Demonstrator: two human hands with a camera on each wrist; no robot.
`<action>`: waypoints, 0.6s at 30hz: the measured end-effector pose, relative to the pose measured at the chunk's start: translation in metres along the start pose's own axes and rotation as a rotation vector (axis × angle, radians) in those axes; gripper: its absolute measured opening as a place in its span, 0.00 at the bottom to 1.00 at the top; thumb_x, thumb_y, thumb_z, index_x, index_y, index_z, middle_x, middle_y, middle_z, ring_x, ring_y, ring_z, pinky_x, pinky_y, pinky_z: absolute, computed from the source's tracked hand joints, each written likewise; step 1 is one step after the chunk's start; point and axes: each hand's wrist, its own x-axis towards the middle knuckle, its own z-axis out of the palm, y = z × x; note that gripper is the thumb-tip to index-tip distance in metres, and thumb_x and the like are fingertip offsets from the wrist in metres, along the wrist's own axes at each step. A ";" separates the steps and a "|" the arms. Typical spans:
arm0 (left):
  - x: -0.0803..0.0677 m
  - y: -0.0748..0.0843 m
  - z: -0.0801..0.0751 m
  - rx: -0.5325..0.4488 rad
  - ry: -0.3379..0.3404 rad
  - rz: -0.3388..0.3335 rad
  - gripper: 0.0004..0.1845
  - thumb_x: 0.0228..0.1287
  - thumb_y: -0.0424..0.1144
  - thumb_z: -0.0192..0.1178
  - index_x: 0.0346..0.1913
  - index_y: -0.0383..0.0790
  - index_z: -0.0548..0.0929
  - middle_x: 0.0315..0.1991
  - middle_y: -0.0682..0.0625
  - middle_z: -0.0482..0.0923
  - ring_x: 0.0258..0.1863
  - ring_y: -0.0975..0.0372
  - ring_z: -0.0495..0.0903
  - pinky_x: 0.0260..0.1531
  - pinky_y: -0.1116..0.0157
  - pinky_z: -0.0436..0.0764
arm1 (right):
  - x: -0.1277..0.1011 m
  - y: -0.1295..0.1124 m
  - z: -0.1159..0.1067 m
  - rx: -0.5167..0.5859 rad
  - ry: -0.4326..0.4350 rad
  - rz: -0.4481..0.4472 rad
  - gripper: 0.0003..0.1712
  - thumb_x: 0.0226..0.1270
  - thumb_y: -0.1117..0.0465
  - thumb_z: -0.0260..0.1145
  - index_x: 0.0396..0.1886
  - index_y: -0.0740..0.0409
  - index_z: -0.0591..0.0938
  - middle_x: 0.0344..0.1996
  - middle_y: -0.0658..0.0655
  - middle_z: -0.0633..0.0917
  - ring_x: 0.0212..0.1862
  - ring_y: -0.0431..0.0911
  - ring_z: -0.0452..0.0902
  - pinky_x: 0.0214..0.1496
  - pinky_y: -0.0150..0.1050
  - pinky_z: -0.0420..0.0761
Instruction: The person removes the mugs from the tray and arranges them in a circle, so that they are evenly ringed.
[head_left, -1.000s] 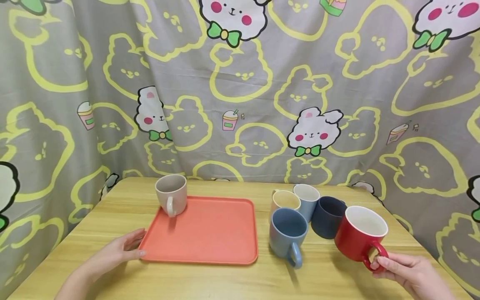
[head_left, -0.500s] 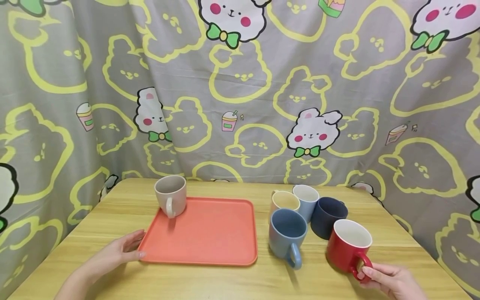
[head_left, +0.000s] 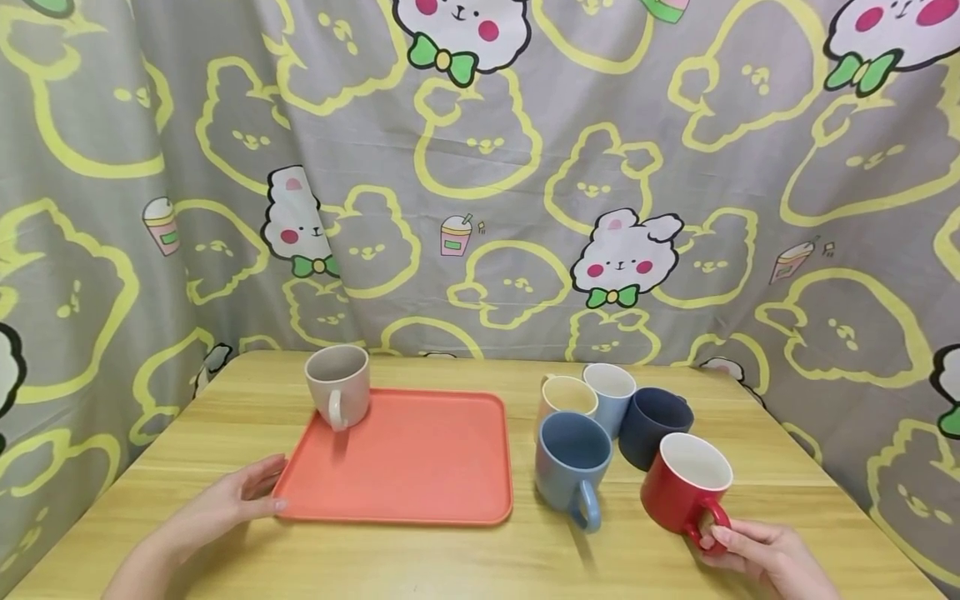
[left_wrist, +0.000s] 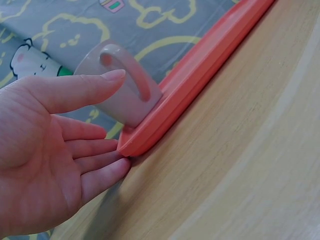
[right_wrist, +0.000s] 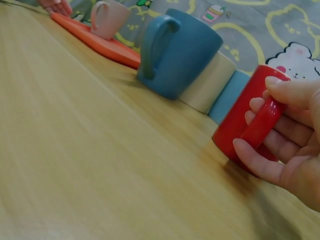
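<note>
My right hand grips the handle of a red mug with a white inside, at the right of the head view. In the right wrist view, fingers curl through the handle of the red mug; whether its base touches the table I cannot tell. My left hand lies at the left edge of a coral-red tray, its fingers fairly straight. The left wrist view has the fingertips against the corner of the tray, thumb raised above. A grey-beige mug stands upright on the tray's far left corner.
Between the tray and the red mug stand a blue mug, a pale yellow mug, a light blue mug with a white inside and a dark navy mug, close together. A patterned curtain hangs behind the wooden table.
My right hand has carried the red mug leftward and lower, nearer the blue and navy mugs. The left hand has stayed at the tray; the whole view has shifted slightly.
</note>
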 end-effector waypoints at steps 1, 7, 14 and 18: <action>0.000 0.000 0.000 0.008 0.000 0.002 0.42 0.63 0.40 0.57 0.65 0.14 0.46 0.65 0.22 0.46 0.63 0.34 0.55 0.54 0.60 0.71 | 0.001 0.001 -0.001 0.025 -0.026 -0.015 0.18 0.73 0.63 0.50 0.41 0.47 0.87 0.39 0.48 0.86 0.44 0.44 0.81 0.48 0.35 0.77; 0.000 -0.001 -0.001 0.012 -0.004 -0.009 0.42 0.64 0.40 0.57 0.65 0.14 0.46 0.65 0.22 0.46 0.63 0.34 0.55 0.53 0.59 0.71 | 0.004 0.005 -0.005 0.110 -0.113 -0.089 0.21 0.74 0.66 0.45 0.45 0.51 0.86 0.40 0.50 0.85 0.46 0.44 0.80 0.50 0.38 0.77; 0.000 -0.001 -0.001 0.007 -0.005 -0.005 0.42 0.64 0.39 0.57 0.65 0.14 0.46 0.65 0.22 0.46 0.63 0.34 0.55 0.53 0.60 0.72 | 0.005 0.004 -0.006 0.139 -0.156 -0.119 0.23 0.75 0.67 0.43 0.46 0.52 0.85 0.42 0.50 0.85 0.46 0.42 0.80 0.50 0.38 0.77; 0.001 -0.001 -0.002 0.000 -0.009 -0.010 0.42 0.64 0.39 0.57 0.65 0.14 0.46 0.66 0.22 0.46 0.63 0.34 0.55 0.50 0.66 0.72 | 0.006 0.005 -0.007 0.126 -0.170 -0.177 0.23 0.74 0.69 0.42 0.46 0.53 0.85 0.41 0.51 0.85 0.45 0.42 0.80 0.49 0.36 0.77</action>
